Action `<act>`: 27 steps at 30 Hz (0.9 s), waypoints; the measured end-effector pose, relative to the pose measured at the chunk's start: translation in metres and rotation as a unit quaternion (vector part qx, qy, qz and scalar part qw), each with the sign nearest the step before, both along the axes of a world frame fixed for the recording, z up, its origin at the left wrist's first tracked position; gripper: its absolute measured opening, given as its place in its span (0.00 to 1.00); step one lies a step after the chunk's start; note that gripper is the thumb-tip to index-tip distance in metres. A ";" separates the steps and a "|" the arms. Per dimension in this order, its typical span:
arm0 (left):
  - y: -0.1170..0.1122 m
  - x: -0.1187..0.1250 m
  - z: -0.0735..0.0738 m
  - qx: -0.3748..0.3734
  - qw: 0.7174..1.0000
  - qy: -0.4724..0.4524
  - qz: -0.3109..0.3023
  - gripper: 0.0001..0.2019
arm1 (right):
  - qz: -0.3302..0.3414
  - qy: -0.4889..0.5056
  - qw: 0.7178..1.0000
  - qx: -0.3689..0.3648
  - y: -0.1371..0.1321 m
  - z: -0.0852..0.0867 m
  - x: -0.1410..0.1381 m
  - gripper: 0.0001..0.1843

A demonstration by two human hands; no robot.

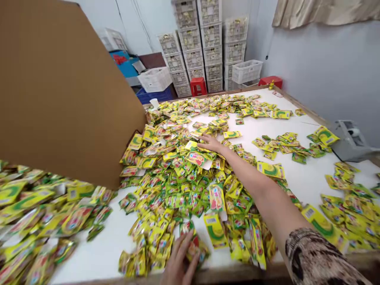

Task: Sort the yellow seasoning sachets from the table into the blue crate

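A big heap of small yellow-green sachets (pixel 181 174) covers the white table (pixel 303 178). My right hand (pixel 211 143) reaches far out over the heap, fingers stretched flat on the sachets, palm down. At the near edge my left hand (pixel 179 263) rests on a clump of sachets with its fingers spread. A large brown cardboard box (pixel 59 91) is tipped at the left, and more sachets (pixel 38 213) spill from under it toward me.
Smaller clusters of sachets (pixel 285 146) lie on the right of the table. A grey tape dispenser (pixel 350 140) sits at the right edge. Behind the table stand stacked white crates (pixel 204 43), red stools (pixel 198 86) and a white basket (pixel 246 71).
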State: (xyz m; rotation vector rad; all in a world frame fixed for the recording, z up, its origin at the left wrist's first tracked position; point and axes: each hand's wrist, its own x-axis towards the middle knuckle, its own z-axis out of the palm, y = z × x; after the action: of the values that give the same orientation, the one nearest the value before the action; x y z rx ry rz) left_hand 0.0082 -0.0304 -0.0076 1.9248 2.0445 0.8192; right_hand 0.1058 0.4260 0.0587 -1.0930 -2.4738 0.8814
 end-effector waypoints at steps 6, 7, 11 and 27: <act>0.005 0.002 0.006 -0.004 0.996 -0.089 -0.019 0.26 | 0.065 -0.064 0.996 0.018 -0.089 0.033 -0.070 0.39; 0.006 0.003 0.005 0.007 0.994 -0.104 -0.019 0.26 | 0.091 -0.057 0.994 0.021 -0.101 0.039 -0.078 0.39; 0.007 0.000 0.000 0.043 0.986 -0.163 0.001 0.25 | 0.156 0.020 0.986 0.052 -0.131 0.062 -0.068 0.33; 0.019 -0.038 0.029 0.102 0.899 -0.410 0.113 0.24 | -0.137 -0.043 0.986 0.081 -0.243 -0.003 0.035 0.39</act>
State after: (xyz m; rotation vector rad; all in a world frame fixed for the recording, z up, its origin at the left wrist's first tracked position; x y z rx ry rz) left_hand -0.0301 -0.0118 0.0213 1.0880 1.6752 1.6093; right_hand 0.1406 0.1835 0.0562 -1.3953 -2.3358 0.5525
